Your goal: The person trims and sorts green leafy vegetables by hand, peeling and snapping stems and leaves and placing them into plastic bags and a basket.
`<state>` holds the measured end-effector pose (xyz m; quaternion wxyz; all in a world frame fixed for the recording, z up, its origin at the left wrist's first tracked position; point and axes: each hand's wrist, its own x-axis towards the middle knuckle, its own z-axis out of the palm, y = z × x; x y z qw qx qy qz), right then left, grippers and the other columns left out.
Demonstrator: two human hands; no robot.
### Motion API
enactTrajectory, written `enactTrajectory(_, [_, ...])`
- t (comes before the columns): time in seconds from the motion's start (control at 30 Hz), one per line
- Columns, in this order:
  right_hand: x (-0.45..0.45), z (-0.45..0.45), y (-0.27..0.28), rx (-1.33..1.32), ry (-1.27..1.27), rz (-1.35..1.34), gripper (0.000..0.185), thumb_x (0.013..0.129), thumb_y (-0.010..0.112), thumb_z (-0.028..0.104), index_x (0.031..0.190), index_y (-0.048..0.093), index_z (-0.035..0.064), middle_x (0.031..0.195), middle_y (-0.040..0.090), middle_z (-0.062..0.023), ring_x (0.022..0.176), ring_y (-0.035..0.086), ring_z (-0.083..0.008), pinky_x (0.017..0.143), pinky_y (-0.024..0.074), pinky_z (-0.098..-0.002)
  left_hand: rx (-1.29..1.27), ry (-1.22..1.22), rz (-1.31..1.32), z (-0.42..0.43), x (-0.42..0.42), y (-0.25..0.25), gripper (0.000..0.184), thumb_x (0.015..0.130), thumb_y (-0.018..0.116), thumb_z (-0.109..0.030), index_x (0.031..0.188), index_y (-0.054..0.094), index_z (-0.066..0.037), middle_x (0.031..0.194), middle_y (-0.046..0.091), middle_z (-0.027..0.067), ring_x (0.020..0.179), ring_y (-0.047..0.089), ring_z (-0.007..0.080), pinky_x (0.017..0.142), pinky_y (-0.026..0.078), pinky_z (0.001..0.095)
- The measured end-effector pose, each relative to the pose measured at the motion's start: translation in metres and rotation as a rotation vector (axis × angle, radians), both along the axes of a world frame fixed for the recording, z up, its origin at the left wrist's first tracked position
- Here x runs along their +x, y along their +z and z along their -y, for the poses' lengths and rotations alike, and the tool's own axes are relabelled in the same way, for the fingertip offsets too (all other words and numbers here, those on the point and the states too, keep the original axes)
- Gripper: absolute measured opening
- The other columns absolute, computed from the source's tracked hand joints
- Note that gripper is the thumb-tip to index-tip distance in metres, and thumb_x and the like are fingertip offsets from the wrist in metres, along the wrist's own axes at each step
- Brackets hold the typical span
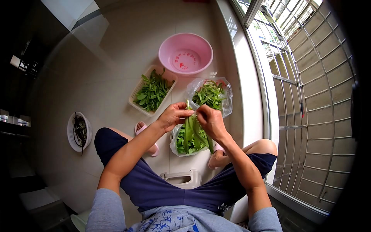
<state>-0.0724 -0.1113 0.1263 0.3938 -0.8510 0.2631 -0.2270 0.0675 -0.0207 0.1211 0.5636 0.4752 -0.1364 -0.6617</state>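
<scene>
My left hand [176,116] pinches the pale stem end of a leafy green stalk [188,133], whose long leaves hang down. Close beside it, my right hand [210,120] has its fingers closed at the upper part of the same stalk. Below both hands, a clear plastic bag [178,149] of green leaves lies open on the floor between my feet. Just beyond my right hand is another plastic bag [228,94] with greens and reddish stems. A cream basket [133,101] full of leafy greens stands to the upper left of my hands.
A pink basin [205,52] stands on the floor beyond the basket. At the left, a white round basket [88,133] holds dark, thin strands. A beige plastic stool [195,178] shows between my legs. The window ledge [253,96] and a metal grille [313,116] are on the right.
</scene>
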Motion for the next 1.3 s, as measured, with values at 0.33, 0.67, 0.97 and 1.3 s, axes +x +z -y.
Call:
enactTrajectory(0.33, [-0.001,-0.007,0.018,0.318,0.119,-0.064,0.017,0.070,0.060,0.014,0.077,0.054,-0.0014,0.059,0.052,-0.0057,0.053,0.047,-0.0082,0.049,0.0394,-0.0233,0.083,0.033,0.057,-0.006,-0.001,-0.011,0.010,0.074,0.058,-0.013,0.080,0.052,-0.008,0.073,0.055,-0.0005,0.064,0.054,0.0067,0.058,0.045,0.0205])
enactTrajectory(0.67, [0.002,0.000,0.000,0.434,0.143,-0.168,0.018,0.070,0.056,0.015,0.076,0.057,-0.0015,0.052,0.046,0.0001,0.048,0.041,-0.0048,0.043,0.0336,-0.0212,0.063,-0.023,0.237,-0.006,-0.005,-0.007,0.014,0.075,0.059,-0.018,0.076,0.051,-0.006,0.069,0.056,0.0022,0.053,0.050,0.0065,0.045,0.040,0.0176])
enactTrajectory(0.97, [-0.004,0.016,0.005,0.861,0.324,-0.240,0.017,0.070,0.053,0.016,0.069,0.057,-0.0003,0.053,0.043,0.0041,0.046,0.035,-0.0022,0.040,0.0268,-0.0188,0.052,-0.297,0.240,-0.005,0.008,-0.003,0.013,0.075,0.057,-0.016,0.075,0.051,-0.004,0.063,0.053,0.0023,0.045,0.046,0.0071,0.040,0.037,0.0183])
enactTrajectory(1.3, [-0.008,0.026,0.009,1.247,0.325,-0.039,0.011,0.076,0.049,0.013,0.076,0.055,0.0037,0.048,0.035,0.0060,0.039,0.026,-0.0028,0.037,0.0184,-0.0179,-0.029,-0.256,0.020,-0.008,0.015,0.009,0.011,0.072,0.057,-0.014,0.076,0.050,-0.007,0.063,0.052,-0.0009,0.046,0.047,0.0065,0.041,0.038,0.0186])
